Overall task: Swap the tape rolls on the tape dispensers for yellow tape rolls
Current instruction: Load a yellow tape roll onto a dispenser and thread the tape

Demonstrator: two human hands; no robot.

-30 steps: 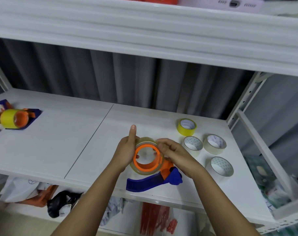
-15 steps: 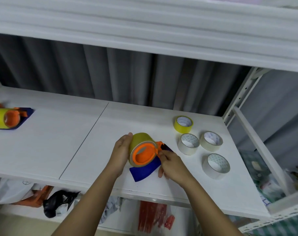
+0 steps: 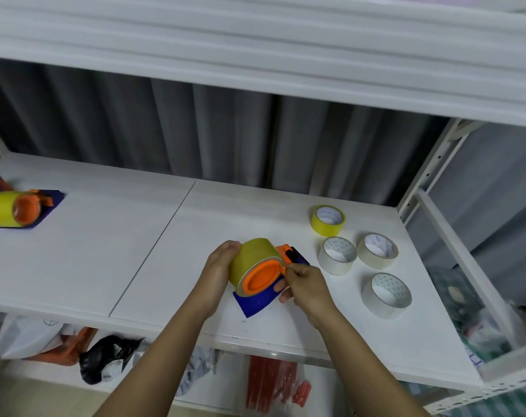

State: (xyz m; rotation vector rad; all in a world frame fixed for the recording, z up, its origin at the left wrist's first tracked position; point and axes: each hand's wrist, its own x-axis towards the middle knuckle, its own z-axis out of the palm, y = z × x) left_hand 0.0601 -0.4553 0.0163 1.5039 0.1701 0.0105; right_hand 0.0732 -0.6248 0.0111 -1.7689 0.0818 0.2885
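A blue tape dispenser [image 3: 257, 302] with an orange hub [image 3: 261, 276] carries a yellow tape roll [image 3: 255, 255] at the shelf's middle front. My left hand [image 3: 218, 270] grips the roll from its left side. My right hand [image 3: 304, 282] holds the dispenser's blue body, its fingertips pinched at the orange edge beside the hub. A spare yellow roll [image 3: 328, 220] lies flat at the back right. Three whitish rolls [image 3: 337, 255], [image 3: 377, 251], [image 3: 386, 294] lie to its front.
A second blue dispenser with a yellow roll [image 3: 13, 209] lies at the far left of the white shelf [image 3: 90, 260]. A white upright post [image 3: 427, 176] stands at the right. Bags and red packets sit on the lower shelf [image 3: 105, 359].
The dispenser was tipped from facing me with its hub to lying lower on the shelf, roll side up. My right hand shifted from the roll's right rim down to the dispenser's body.
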